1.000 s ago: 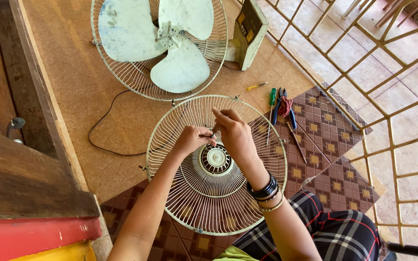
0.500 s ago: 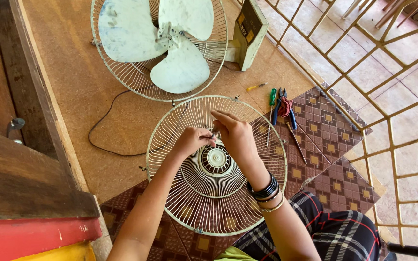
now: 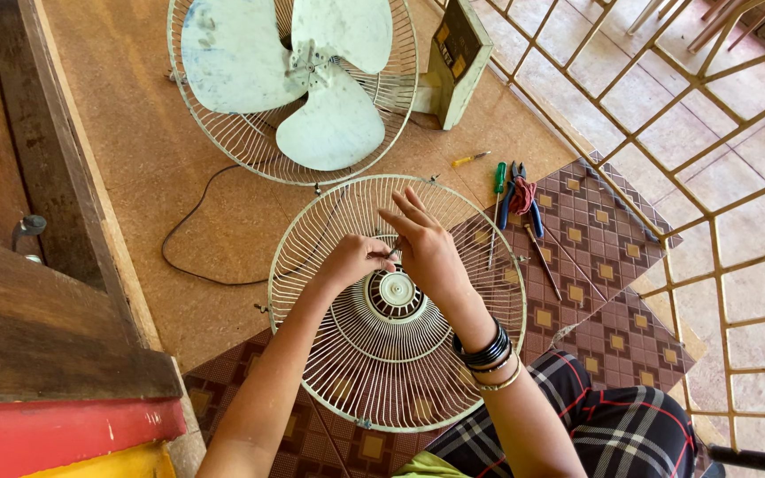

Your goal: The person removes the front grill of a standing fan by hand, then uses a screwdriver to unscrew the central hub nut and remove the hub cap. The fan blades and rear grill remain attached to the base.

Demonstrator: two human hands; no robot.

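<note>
- Head view: the wire fan guard (image 3: 396, 305) lies flat on the floor (image 3: 161, 177), directly below both hands, its lower edge over a patterned brown mat (image 3: 613, 292). The round white hub (image 3: 395, 289) sits at the guard's centre.
- The left hand (image 3: 356, 261) is just upper left of the hub, resting on the wire ribs. Its fingers are curled shut, pinching a small thin part (image 3: 394, 248) that points toward the right hand; the part is too small to identify.
- The right hand (image 3: 427, 248) is just upper right of the hub, above the ribs. Thumb and forefinger meet the same small part; the remaining fingers are spread and extended upward.
- Both forearms enter from the bottom of the frame and converge above the hub. The right wrist carries dark bangles (image 3: 486, 352).
- A second guard with a pale three-blade fan (image 3: 298, 75) lies beyond the first guard, well apart from the hands. A black cable (image 3: 189, 239) runs on the floor to its left.
- To the right of the guard lie a green-handled screwdriver (image 3: 499, 181), blue-handled pliers (image 3: 524, 199) and a yellow-handled screwdriver (image 3: 469, 160).
</note>
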